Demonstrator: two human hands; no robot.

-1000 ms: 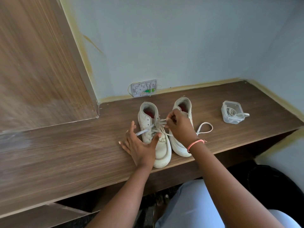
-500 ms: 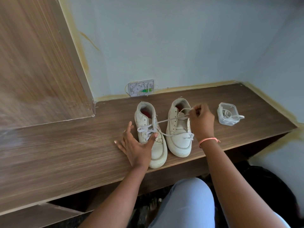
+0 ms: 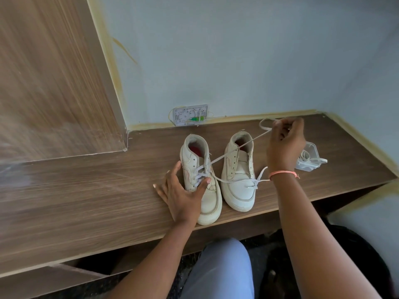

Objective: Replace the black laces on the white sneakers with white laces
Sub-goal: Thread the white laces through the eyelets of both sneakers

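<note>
Two white sneakers stand side by side on the wooden shelf, toes toward me. The left sneaker has a white lace crossed through its lower eyelets. My left hand presses on this shoe, thumb over the laces and fingers spread beside it. My right hand pinches one lace end and holds it taut, up and to the right, across the right sneaker. The other lace end lies over the right sneaker's toe. No black lace is visible.
A small clear plastic box holding another white lace sits on the shelf, partly behind my right hand. A wall socket plate is at the back wall. A wooden panel rises on the left. My knee is below the shelf edge.
My right hand has pulled the lace end from over the left sneaker out to the far right and upward, drawing it taut. My left hand stays on the left sneaker.
</note>
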